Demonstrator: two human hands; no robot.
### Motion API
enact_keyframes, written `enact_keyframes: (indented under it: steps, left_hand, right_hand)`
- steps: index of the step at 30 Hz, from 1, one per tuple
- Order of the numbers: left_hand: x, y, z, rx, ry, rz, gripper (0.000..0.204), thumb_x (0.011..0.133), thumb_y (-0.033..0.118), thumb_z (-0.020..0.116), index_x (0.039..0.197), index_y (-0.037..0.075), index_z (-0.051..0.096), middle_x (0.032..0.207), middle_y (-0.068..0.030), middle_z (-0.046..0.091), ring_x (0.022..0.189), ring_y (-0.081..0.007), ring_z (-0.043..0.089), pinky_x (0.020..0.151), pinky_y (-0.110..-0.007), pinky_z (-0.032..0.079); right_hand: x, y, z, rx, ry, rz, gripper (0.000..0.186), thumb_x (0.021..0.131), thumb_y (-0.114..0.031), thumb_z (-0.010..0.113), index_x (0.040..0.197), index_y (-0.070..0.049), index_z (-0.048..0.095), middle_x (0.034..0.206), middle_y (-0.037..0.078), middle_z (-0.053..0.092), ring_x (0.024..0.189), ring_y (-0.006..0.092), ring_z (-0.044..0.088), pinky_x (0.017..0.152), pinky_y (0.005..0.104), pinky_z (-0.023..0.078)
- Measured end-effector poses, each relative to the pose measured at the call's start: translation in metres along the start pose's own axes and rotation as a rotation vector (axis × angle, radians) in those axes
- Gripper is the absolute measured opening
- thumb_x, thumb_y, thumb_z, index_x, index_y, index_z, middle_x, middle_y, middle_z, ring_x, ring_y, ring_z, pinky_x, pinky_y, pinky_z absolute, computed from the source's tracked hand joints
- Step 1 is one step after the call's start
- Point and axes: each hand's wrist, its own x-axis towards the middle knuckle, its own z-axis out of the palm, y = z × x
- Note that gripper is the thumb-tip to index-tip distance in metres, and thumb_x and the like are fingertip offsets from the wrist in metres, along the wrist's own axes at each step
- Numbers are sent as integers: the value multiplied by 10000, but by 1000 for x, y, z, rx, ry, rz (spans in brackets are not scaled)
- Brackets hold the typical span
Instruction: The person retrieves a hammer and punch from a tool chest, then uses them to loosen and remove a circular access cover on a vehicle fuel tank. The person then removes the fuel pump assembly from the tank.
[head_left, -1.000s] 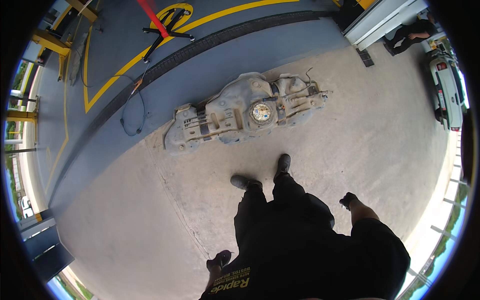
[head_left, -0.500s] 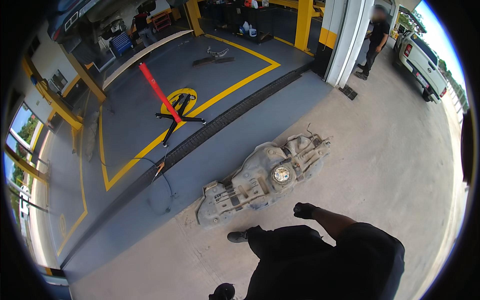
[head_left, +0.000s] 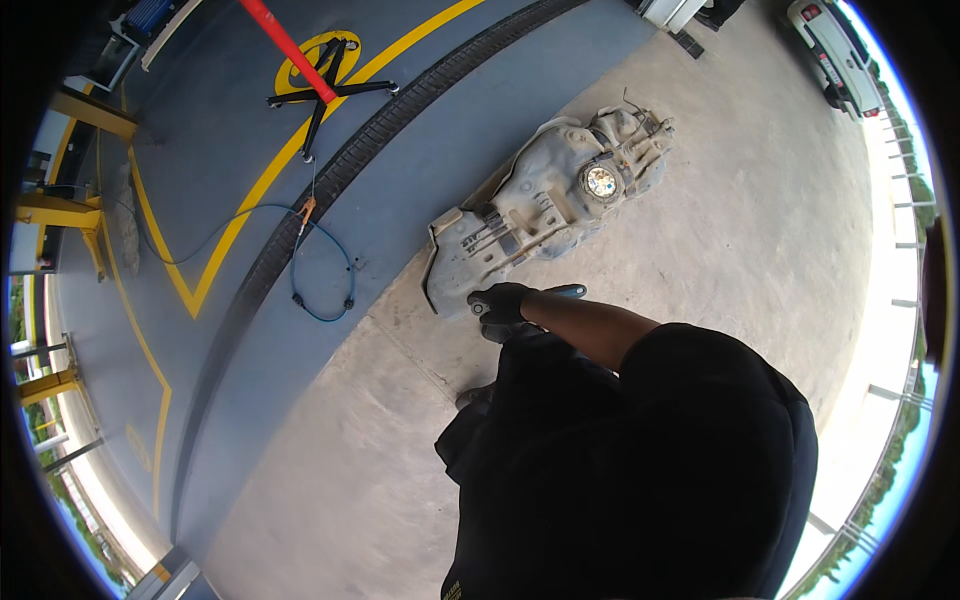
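My right hand (head_left: 503,306), in a black glove, is closed around a ratchet-like hand tool. The tool's round head pokes out by the fingers, and its teal-and-dark handle (head_left: 570,291) shows past the wrist. The hand is over the near left end of a dusty grey vehicle fuel tank (head_left: 530,205); I cannot tell whether the tool touches it. The tank lies on the floor, with a bright round fitting (head_left: 601,182) on top towards its right end. My left hand is out of sight, and my dark-clothed body fills the lower middle.
A red post stand (head_left: 325,88) on black wheeled legs stands beyond a dark floor channel (head_left: 400,112). A blue hose (head_left: 293,278) with an orange clamp loops left of the tank. A yellow lift arm (head_left: 60,212) is at left, a white pickup (head_left: 832,52) at upper right.
The view has tilted down towards the tank. My right hand has moved forward and left to the tank's near end, and the tool in it now shows.
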Motion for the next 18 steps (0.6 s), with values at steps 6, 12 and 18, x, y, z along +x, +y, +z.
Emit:
enact_keyframes:
  steps: [6,12,18]
  left_hand:
    - [145,85,-141,-17,-18,126,655,799,501,778,1130,-58,699,1098,-223,751,1035,-346,723,896,-426,577]
    - [301,249,-281,-109,4,333,665,796,515,774,1137,-52,705,1102,-218,754,1037,-343,725,898,-418,574]
    - [410,405,-408,-99,-2,430,676,793,530,770,1143,-45,711,1105,-212,756,1039,-340,727,900,-410,572]
  right_hand:
    - [87,-102,62,27,68,213,530,825,-282,691,1334,-203,569,1117,187,724,1077,395,689,914,499,542]
    - [95,-188,189,399,104,605,323,871,-246,702,1150,-167,561,968,147,693,830,312,710,654,461,588]
    - [96,-305,280,556,-72,815,250,898,-205,689,1102,-131,566,902,155,664,730,324,716,586,497,608]
